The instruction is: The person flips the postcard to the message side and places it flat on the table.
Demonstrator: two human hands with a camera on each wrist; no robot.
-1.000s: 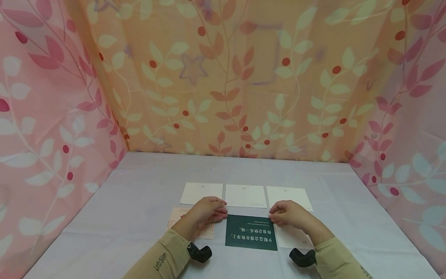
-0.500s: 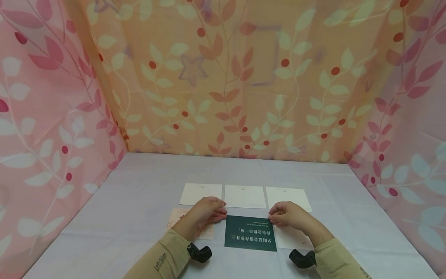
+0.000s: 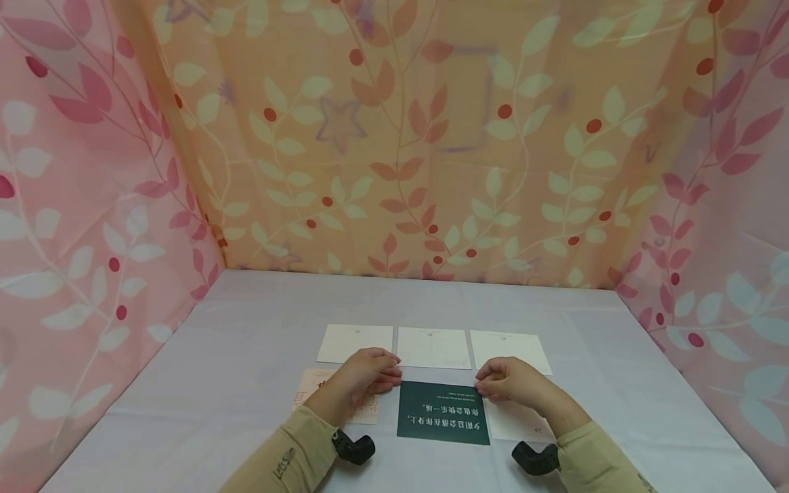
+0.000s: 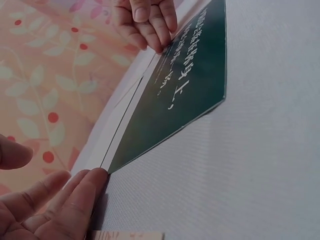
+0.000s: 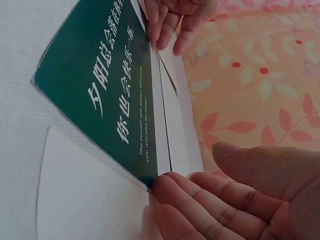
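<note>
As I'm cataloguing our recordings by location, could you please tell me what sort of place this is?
Probably a staged tabletop booth, though the room beyond is hidden: leaf-patterned hangings screen the back and both sides of a white-covered table, where cards lie in rows.

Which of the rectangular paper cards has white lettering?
The dark green rectangular card, middle of the nearer row; the pale peach card has reddish lettering, and the remaining cards show white faces.
</note>
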